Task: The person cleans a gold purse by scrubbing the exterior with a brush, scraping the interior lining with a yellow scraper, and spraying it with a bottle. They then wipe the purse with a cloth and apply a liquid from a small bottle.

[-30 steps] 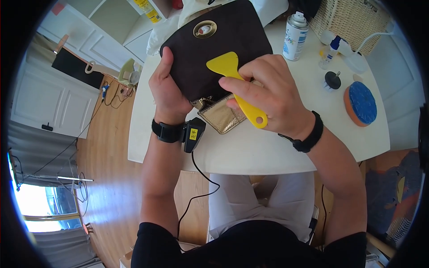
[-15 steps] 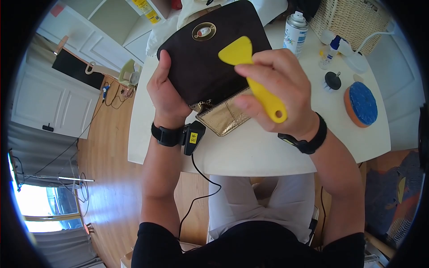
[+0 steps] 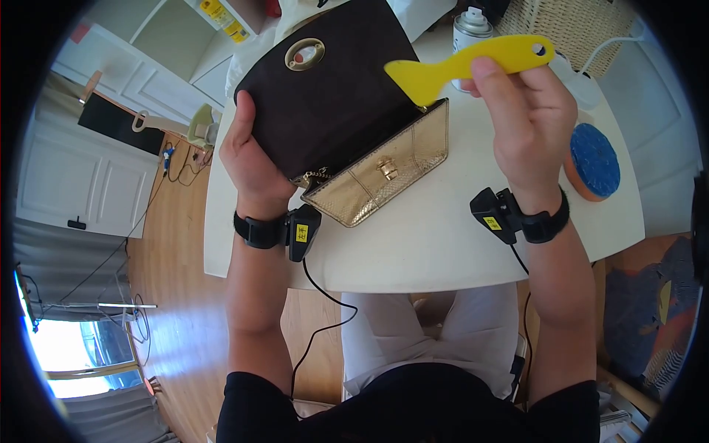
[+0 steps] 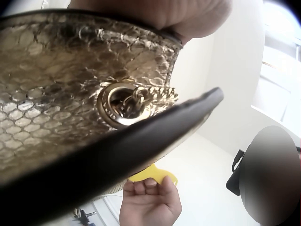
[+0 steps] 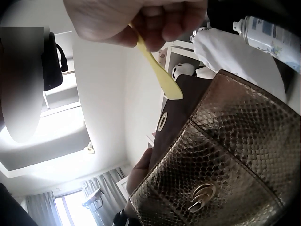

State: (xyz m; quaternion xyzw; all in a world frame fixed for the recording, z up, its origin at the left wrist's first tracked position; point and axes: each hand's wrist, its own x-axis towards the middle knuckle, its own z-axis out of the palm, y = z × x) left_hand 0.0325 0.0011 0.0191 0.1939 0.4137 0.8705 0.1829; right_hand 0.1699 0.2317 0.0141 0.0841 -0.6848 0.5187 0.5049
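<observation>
My left hand (image 3: 258, 162) grips a small handbag at its left side, thumb on the raised dark flap (image 3: 332, 88). The bag's front (image 3: 415, 151) is gold with a snakeskin texture and carries a turn-lock (image 5: 203, 197). An oval metal ring (image 3: 304, 55) is set in the flap. In the left wrist view a gold chain (image 4: 150, 96) runs through a round eyelet on the bag's side. My right hand (image 3: 530, 122) pinches a yellow plastic scraper (image 3: 473, 63) by its handle, above the bag's right end. Its wide blade points left, overlapping the flap's edge in the head view.
A spray can (image 3: 471, 29) stands behind the scraper. To the right lies a round blue-and-orange pad (image 3: 593, 161), with a wicker basket (image 3: 561, 26) at the back. The white table (image 3: 413, 244) has its curved edge near my lap. Cables (image 3: 317, 284) hang from both wrist cameras.
My right hand has moved right and turned over, swinging the scraper from over the flap to nearly level at the bag's right end. The bag has shifted slightly left, its gold front now uncovered.
</observation>
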